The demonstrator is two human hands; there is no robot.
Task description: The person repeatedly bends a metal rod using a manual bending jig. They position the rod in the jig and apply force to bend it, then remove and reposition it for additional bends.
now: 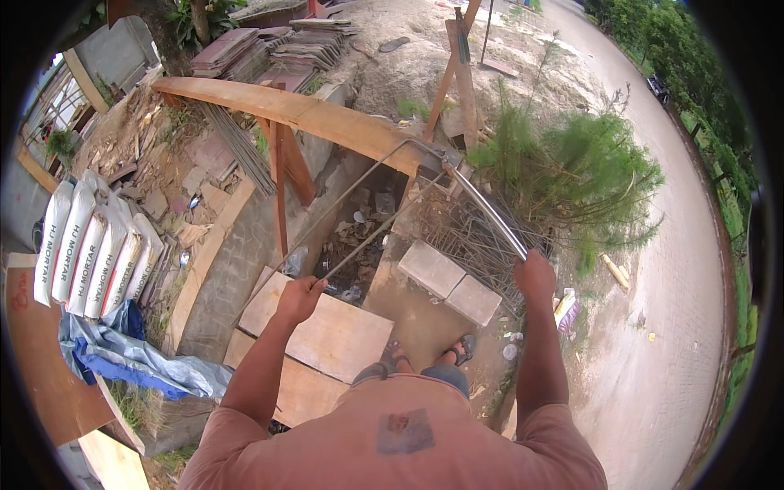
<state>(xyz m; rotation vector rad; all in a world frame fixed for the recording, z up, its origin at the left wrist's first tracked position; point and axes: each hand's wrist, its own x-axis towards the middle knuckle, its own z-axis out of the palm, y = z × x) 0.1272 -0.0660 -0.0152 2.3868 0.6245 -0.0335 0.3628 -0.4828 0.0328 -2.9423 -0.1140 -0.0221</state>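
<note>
My left hand grips a thin steel rod that runs up to a metal bending fixture on the end of a long wooden beam. My right hand is closed on a long silver metal pipe angled up to that fixture. A bent rod runs from the fixture down toward the lower left, passing beside my left hand. A pile of bent thin rods lies beyond two pale blocks.
Pale boards lie left of my feet above a debris-filled trench. Stacked mortar bags and a blue tarp are at left. A shrub stands right, beside a paved road. Wooden props support the beam.
</note>
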